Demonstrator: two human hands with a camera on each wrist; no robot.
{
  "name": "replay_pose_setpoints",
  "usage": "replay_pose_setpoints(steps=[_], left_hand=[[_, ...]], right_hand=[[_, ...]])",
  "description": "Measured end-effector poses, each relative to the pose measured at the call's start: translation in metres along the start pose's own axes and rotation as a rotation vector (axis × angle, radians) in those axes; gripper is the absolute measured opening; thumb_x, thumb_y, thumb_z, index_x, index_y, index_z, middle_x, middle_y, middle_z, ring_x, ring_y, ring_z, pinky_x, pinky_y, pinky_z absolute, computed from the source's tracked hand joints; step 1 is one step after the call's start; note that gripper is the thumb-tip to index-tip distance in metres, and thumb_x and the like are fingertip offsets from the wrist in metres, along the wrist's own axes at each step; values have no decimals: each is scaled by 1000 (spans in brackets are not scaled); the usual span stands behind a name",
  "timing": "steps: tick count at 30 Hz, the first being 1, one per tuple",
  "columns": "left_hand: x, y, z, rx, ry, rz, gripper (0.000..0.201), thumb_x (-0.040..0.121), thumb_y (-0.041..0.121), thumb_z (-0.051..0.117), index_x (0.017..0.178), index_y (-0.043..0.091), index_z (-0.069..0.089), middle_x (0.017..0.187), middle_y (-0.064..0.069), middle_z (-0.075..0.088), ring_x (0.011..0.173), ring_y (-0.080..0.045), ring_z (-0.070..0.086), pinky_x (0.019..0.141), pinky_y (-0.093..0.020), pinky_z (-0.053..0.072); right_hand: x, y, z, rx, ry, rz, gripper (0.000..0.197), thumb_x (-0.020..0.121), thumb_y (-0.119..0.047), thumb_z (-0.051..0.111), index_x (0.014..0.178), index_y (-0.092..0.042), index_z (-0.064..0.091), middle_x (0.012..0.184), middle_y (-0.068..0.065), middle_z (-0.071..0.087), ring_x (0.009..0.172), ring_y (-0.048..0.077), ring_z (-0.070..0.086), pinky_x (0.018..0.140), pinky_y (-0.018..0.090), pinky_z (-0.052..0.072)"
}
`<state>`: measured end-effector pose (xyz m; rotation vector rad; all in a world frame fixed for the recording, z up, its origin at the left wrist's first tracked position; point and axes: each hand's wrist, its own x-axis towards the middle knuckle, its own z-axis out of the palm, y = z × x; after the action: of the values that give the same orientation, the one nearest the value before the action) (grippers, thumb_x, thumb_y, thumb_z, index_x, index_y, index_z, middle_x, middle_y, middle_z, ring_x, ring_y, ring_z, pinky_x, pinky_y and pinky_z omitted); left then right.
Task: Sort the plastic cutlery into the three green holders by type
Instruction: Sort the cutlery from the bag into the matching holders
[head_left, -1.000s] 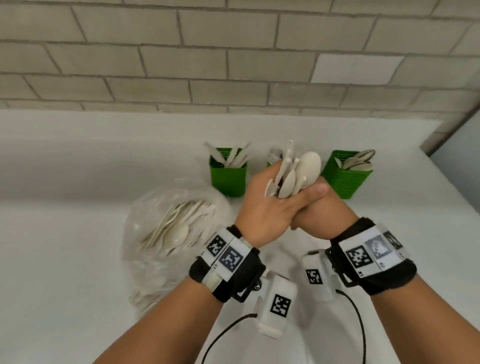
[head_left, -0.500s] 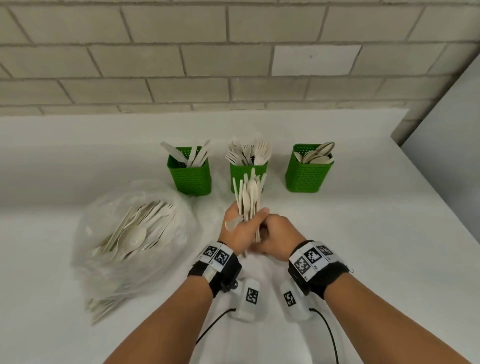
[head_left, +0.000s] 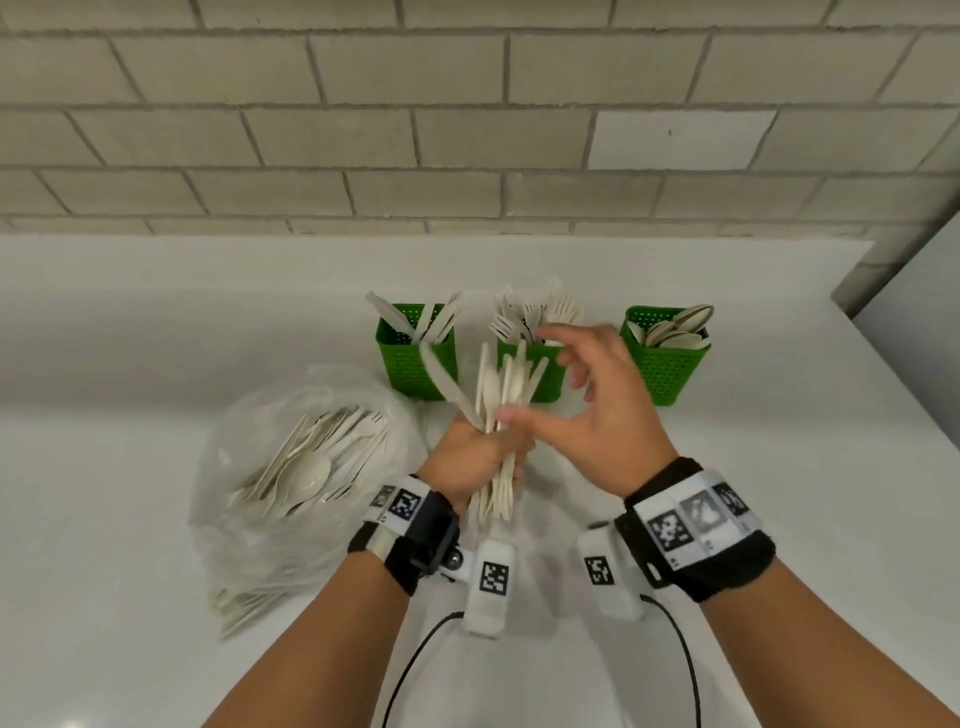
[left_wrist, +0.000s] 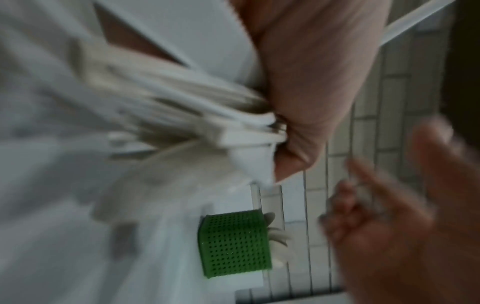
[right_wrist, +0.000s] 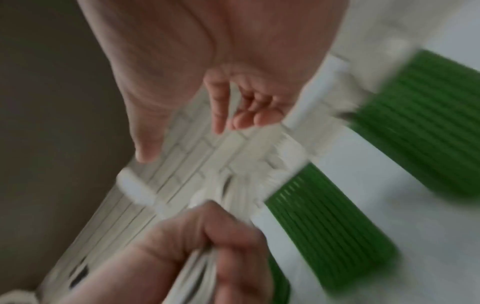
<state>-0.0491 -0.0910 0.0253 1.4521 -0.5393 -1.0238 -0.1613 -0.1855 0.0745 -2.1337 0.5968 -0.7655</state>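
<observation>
Upright, cutlery bundle (head_left: 496, 415) in left hand (head_left: 470, 460)

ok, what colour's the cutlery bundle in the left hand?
Off-white, cream plastic cutlery bundle, gripped by the left hand; clearest in the head view.

R hand (head_left: 597, 410) has let go of the cutlery bundle (head_left: 501, 395) since 0.5 s ago & lifted, fingers spread, nothing in it. L hand (head_left: 470, 460) alone grips the bundle now, lower than 1 s ago.
</observation>
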Motion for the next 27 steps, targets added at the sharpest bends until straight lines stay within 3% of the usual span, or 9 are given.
replay_pose_setpoints(steps=[4,7,10,12,14,18,20,22,27], left_hand=[[0,6,6,186,-25,67,26,93,-10,48,101,13,57,73,10,48,71,0,53,65,-15,49],[2,1,-8,78,-128,-17,12,85,-6,60,85,6,61,63,-6,57,52,-14,55,52,-27,48],[1,-6,-28,-214,-168,-133,6,86,-2,59,91,0,61,70,-13,62,53,-20,56,53,-29,50],[0,-4,-37,-351,-239,-159,12,88,-3,54,97,-3,61,75,-14,64,55,-20,58,56,-30,52],[0,0,-41,-405,-300,-165,16,83,0,57,99,-2,63,78,-13,64,55,-20,58,56,-30,52],[-2,1,-42,-409,-373,-163,21,77,5,60,97,0,67,75,-11,61,55,-22,60,57,-32,54],[-2,0,-40,-404,-368,-168,21,80,5,60,99,0,68,75,-12,64,62,-26,66,62,-35,58],[-4,-1,-38,-406,-321,-153,19,86,0,59,103,0,68,82,-16,70,73,-29,71,66,-37,59],[-6,-6,-36,-373,-213,-119,22,90,-4,53,109,-3,64,93,-18,72,73,-26,70,59,-35,58]], right_hand=[[15,-30,29,-378,-203,-151,36,84,-46,67,104,-16,70,90,-4,48,80,10,47,68,24,38],[33,-39,26,-32,65,-53,25,96,-22,56,79,-10,69,84,1,63,78,11,58,71,20,47],[49,-46,-1,437,425,150,48,104,-24,39,62,-20,61,61,-4,61,65,17,59,64,24,49],[47,-38,-4,562,424,227,49,105,-31,34,63,-17,57,48,-5,48,50,18,50,54,28,42],[34,-25,10,266,246,335,45,103,-38,38,72,-18,65,43,-10,42,40,5,41,52,26,33],[7,-4,37,157,-46,425,42,94,-38,58,85,2,67,62,8,66,57,15,60,63,27,50],[6,0,39,228,6,399,39,92,-31,63,71,2,61,64,16,63,59,19,59,65,29,50],[6,3,37,271,58,413,39,93,-26,62,61,-7,56,47,-1,54,45,6,48,51,18,39],[9,23,26,409,228,446,31,93,-17,62,80,11,66,57,-12,63,46,1,46,46,14,34]])
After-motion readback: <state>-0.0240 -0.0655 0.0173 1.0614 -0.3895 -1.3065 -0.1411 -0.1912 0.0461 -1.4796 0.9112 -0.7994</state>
